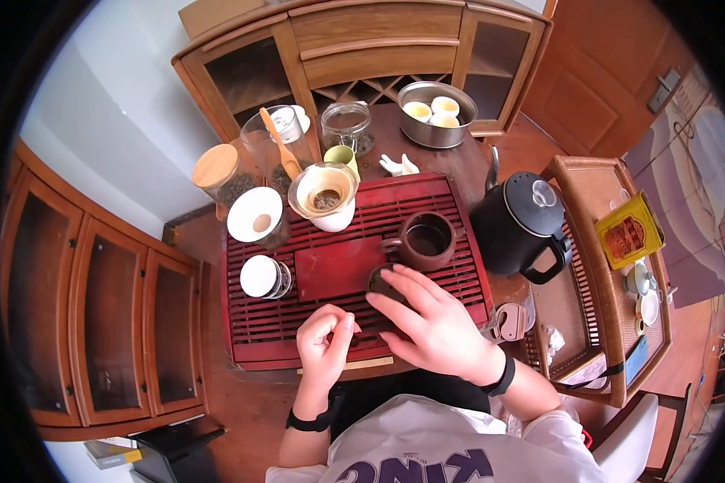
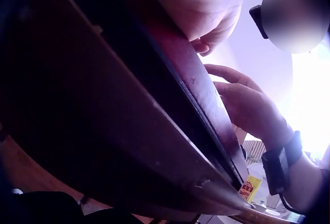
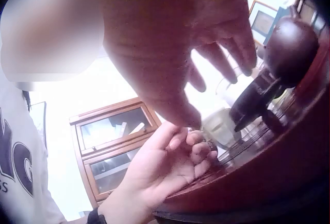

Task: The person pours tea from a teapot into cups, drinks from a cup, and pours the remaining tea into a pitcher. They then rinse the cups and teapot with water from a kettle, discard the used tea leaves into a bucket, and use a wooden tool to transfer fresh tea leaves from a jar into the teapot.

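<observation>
A dark brown clay teapot (image 1: 427, 262) stands uncovered on the red slatted tea tray (image 1: 342, 270), its handle pointing left. Just in front of it lies a dark round lid (image 3: 252, 103), which looks upturned on its knob in the right wrist view. My right hand (image 1: 439, 330) reaches over this lid with fingers spread and extended, fingertips right at its rim, partly covering it in the head view. By the tray's front edge is my left hand (image 1: 324, 346), fingers loosely curled and thumb raised, with nothing seen in its palm in the right wrist view.
A black kettle (image 1: 519, 225) stands right of the tray. A white-lidded jar (image 1: 259, 278), a white funnel (image 1: 254, 216) and a strainer (image 1: 322, 189) occupy its left side. Behind are glass jars and a steel pot (image 1: 437, 137) with white cups. A wicker stand (image 1: 612, 338) is at right.
</observation>
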Available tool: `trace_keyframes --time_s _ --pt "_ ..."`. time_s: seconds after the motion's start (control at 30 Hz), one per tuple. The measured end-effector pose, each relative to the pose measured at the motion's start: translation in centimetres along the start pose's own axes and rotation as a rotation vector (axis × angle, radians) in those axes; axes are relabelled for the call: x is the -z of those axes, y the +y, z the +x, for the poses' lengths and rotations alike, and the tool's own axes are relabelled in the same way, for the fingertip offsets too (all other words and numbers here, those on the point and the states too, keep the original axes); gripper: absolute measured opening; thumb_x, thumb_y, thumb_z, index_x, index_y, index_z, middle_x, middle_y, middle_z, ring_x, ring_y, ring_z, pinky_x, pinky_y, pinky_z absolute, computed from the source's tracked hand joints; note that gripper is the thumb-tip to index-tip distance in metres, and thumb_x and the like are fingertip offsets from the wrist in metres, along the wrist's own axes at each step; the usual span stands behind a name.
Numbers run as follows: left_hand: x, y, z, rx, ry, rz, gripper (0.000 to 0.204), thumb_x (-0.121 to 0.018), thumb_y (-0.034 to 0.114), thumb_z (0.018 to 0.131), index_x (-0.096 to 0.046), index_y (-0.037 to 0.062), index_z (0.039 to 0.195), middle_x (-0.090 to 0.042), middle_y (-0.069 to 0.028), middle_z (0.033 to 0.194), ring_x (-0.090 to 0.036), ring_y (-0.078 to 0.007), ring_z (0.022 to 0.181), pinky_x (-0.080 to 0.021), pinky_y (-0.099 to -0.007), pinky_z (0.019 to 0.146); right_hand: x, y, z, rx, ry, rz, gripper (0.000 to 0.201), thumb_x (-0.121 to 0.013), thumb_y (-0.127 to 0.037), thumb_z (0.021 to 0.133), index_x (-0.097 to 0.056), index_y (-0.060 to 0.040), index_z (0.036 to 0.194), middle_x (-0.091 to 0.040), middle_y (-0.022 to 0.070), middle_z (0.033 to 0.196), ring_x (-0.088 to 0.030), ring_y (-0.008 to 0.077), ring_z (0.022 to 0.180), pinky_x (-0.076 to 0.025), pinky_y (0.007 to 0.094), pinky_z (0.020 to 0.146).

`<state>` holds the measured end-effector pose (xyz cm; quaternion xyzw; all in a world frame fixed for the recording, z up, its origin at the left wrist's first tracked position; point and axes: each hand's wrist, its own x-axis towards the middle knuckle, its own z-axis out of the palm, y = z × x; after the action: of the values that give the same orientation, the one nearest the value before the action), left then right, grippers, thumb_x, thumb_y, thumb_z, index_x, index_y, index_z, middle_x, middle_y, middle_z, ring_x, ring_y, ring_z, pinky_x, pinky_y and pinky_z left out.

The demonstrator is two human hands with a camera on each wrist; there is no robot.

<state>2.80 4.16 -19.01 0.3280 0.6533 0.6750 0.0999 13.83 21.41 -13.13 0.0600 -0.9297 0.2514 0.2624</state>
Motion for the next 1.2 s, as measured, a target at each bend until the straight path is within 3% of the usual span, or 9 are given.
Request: trace_keyframes --time_s 0.3,0.37,0.47,0.6,0.7,0.77,0.9,1.07,1.2 --pt "0.1 0.2 -0.1 0.020 -0.011 0.019 0.025 -0.063 -0.003 0.094 -0.056 -0.0034 0.070 -0.063 -0.0074 0.076 -0.053 -0.0093 0.066 -0.040 -0.0238 0.058 -1.7 0.4 2.0 -0.017 -0.109 -0.222 0.055 -0.067 -0.012 0.080 -0.059 -0.0042 0.134 -0.054 0.0261 0.137 -0.052 0.0417 0.130 -0.045 0.0470 0.107" --pt "0.4 0.0 -0.2 0.026 -0.054 0.039 0.028 -0.058 0.002 0.098 -0.057 -0.0048 0.071 -0.063 -0.0095 0.080 -0.059 -0.0114 0.071 -0.045 -0.0237 0.064 -1.6 0.5 2.0 0.019 -0.206 -0.334 0.056 -0.062 -0.014 0.083 -0.055 -0.0030 0.138 -0.051 0.0273 0.141 -0.048 0.0426 0.134 -0.042 0.0476 0.111" --pt "0.4 0.0 -0.2 0.016 -0.056 0.037 0.028 -0.058 0.001 0.098 -0.056 -0.0045 0.071 -0.063 -0.0094 0.080 -0.059 -0.0114 0.071 -0.046 -0.0236 0.064 -1.5 0.7 1.8 0.012 -0.352 -0.383 0.058 -0.060 -0.017 0.085 -0.053 -0.0032 0.141 -0.048 0.0271 0.146 -0.044 0.0436 0.138 -0.039 0.0477 0.113" --pt "0.4 0.0 -0.2 -0.001 -0.049 0.028 0.027 -0.058 0.001 0.098 -0.056 -0.0047 0.072 -0.063 -0.0093 0.080 -0.059 -0.0112 0.070 -0.046 -0.0233 0.063 -1.5 0.9 1.9 0.035 -0.394 -0.426 0.061 -0.064 -0.015 0.082 -0.053 -0.0038 0.141 -0.045 0.0270 0.148 -0.043 0.0435 0.139 -0.038 0.0473 0.114" --pt "0.4 -0.1 -0.2 0.001 -0.048 0.033 0.027 -0.058 0.001 0.098 -0.056 -0.0048 0.072 -0.063 -0.0093 0.080 -0.059 -0.0111 0.070 -0.046 -0.0232 0.063 -1.2 0.6 2.2 0.068 -0.334 -0.448 0.057 -0.070 -0.010 0.076 -0.059 -0.0036 0.132 -0.053 0.0235 0.136 -0.050 0.0407 0.130 -0.045 0.0442 0.108" --pt "0.3 -0.1 -0.2 -0.005 -0.055 0.038 0.027 -0.058 0.001 0.098 -0.056 -0.0049 0.072 -0.063 -0.0092 0.080 -0.059 -0.0110 0.070 -0.045 -0.0232 0.063 -0.8 0.4 2.6 -0.003 -0.407 -0.304 0.050 -0.073 -0.005 0.070 -0.064 -0.0037 0.118 -0.058 0.0182 0.119 -0.057 0.0357 0.116 -0.051 0.0404 0.098" --pt "-0.1 0.1 -0.1 0.011 -0.004 -0.009 0.029 -0.063 -0.004 0.093 -0.050 -0.0032 0.067 -0.063 -0.0080 0.076 -0.054 -0.0099 0.065 -0.042 -0.0241 0.059 -0.3 0.7 2.6 -0.061 -0.426 -0.282 0.047 -0.072 -0.006 0.072 -0.067 -0.0068 0.118 -0.057 0.0193 0.124 -0.059 0.0364 0.116 -0.056 0.0415 0.090" --pt "0.1 0.0 -0.1 0.004 -0.009 0.004 0.030 -0.063 -0.004 0.093 -0.049 -0.0032 0.067 -0.063 -0.0084 0.075 -0.056 -0.0105 0.066 -0.043 -0.0242 0.060 1.8 0.8 2.9 -0.102 -0.070 0.150 0.071 -0.078 -0.004 0.072 -0.053 -0.0044 0.139 -0.056 0.0186 0.121 -0.057 0.0398 0.114 -0.050 0.0432 0.096" --pt "0.0 -0.1 -0.1 -0.004 -0.007 -0.011 0.031 -0.063 -0.005 0.093 -0.049 -0.0028 0.066 -0.063 -0.0085 0.075 -0.057 -0.0105 0.067 -0.044 -0.0244 0.060 2.9 2.1 3.0 -0.309 0.199 0.325 0.072 -0.079 -0.016 0.086 -0.046 -0.0064 0.149 -0.053 0.0154 0.123 -0.055 0.0291 0.114 -0.048 0.0376 0.098"
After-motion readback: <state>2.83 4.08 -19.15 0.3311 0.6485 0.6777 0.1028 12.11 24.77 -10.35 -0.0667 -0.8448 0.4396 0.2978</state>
